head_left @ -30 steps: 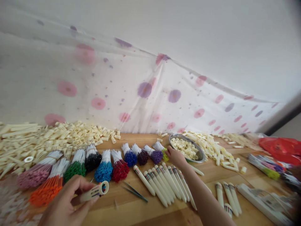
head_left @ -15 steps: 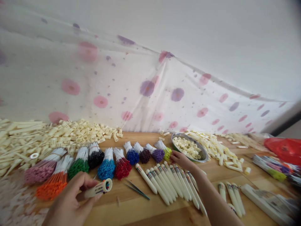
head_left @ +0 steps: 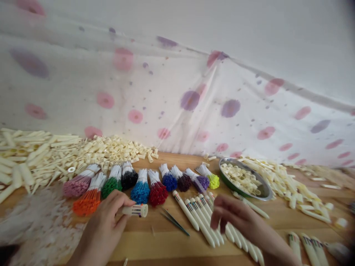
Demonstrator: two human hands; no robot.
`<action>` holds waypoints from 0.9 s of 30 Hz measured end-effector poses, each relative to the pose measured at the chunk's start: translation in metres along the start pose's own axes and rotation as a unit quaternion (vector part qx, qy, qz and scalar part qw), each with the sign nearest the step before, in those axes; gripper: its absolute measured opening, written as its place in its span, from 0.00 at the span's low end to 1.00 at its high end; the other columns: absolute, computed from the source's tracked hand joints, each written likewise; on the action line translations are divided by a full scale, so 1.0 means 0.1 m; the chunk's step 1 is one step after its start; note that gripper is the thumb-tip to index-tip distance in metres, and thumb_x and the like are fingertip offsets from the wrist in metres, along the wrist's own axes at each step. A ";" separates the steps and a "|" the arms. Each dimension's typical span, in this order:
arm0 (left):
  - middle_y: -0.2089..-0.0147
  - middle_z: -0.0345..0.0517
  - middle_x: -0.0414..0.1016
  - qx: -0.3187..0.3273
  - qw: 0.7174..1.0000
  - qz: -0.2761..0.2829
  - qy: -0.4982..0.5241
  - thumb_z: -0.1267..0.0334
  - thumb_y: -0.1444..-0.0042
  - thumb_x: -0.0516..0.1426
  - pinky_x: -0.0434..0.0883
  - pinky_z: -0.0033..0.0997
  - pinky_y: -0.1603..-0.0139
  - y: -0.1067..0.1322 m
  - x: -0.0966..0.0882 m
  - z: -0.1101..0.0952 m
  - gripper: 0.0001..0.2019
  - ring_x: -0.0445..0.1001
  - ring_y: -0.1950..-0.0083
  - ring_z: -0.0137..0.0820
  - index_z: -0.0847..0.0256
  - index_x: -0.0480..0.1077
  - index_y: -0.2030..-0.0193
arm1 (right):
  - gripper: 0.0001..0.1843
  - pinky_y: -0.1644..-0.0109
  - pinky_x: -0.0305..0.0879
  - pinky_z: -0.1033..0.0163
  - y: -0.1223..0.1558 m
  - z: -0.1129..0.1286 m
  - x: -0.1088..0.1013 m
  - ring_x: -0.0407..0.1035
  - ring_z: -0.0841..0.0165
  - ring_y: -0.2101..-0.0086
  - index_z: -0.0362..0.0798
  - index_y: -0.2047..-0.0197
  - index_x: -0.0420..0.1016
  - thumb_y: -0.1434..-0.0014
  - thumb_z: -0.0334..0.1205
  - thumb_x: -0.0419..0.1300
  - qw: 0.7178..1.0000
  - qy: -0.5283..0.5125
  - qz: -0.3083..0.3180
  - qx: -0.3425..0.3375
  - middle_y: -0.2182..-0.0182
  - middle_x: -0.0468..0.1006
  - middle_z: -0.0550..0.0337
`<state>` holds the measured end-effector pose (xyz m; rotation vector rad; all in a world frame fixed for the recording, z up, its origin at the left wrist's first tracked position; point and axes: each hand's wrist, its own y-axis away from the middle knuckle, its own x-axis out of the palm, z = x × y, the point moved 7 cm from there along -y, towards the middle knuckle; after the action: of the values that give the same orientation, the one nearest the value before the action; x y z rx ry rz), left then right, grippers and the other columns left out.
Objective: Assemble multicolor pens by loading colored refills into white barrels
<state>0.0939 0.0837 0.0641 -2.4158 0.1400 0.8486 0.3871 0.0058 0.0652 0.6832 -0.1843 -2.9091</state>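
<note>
My left hand [head_left: 111, 216] pinches a cream slotted pen barrel [head_left: 135, 210], its round open end facing right and colored bits showing in the slots. My right hand [head_left: 231, 214] hovers over a row of cream multicolor pens [head_left: 201, 221]. Its fingers are curled together; whatever is between them is too blurred to make out. Behind the pens stand bundles of white-stemmed refills, among them yellow [head_left: 213, 181], purple [head_left: 202, 183], red [head_left: 158, 193] and light blue [head_left: 140, 192]. Tweezers [head_left: 175, 222] lie on the wooden table between my hands.
A metal bowl [head_left: 267, 193] of slotted cream parts stands at the back right. Cream tubes [head_left: 294, 184] are heaped beyond it, and more parts [head_left: 111, 149] pile up at the back left. Clear plastic bits [head_left: 41, 218] lie front left. A few pens [head_left: 312, 247] rest at the right.
My right hand has drawn back from the yellow bundle toward me, over the pens. The left hand still holds the barrel, now turned more sideways. The view has swung left.
</note>
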 end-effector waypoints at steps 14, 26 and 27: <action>0.68 0.38 0.76 0.110 0.992 -0.005 -0.068 0.76 0.54 0.51 0.67 0.41 0.46 -0.04 -0.12 -0.16 0.15 0.74 0.61 0.34 0.51 0.72 0.67 | 0.10 0.83 0.48 0.77 -0.25 0.26 0.88 0.62 0.78 0.84 0.48 0.78 0.56 0.49 0.35 0.54 0.978 -0.002 0.205 -0.035 0.87 0.64 0.69; 0.64 0.37 0.75 0.101 0.994 0.037 -0.014 0.77 0.52 0.52 0.66 0.41 0.43 0.03 0.00 -0.14 0.16 0.73 0.56 0.33 0.49 0.71 0.64 | 0.08 0.83 0.49 0.77 -0.26 0.33 0.88 0.59 0.80 0.86 0.47 0.81 0.58 0.56 0.26 0.51 0.969 -0.007 0.226 -0.101 0.87 0.63 0.71; 0.64 0.37 0.75 0.101 0.994 0.043 -0.015 0.77 0.52 0.52 0.66 0.41 0.43 0.03 0.01 -0.13 0.16 0.73 0.56 0.33 0.49 0.71 0.64 | 0.08 0.83 0.50 0.77 -0.27 0.32 0.89 0.59 0.80 0.86 0.47 0.81 0.58 0.55 0.27 0.51 0.969 -0.015 0.230 -0.091 0.87 0.63 0.70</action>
<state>0.1006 0.0739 0.0707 -2.2201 0.3054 0.8658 0.2911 0.0194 0.0509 0.4882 -0.0640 -2.4537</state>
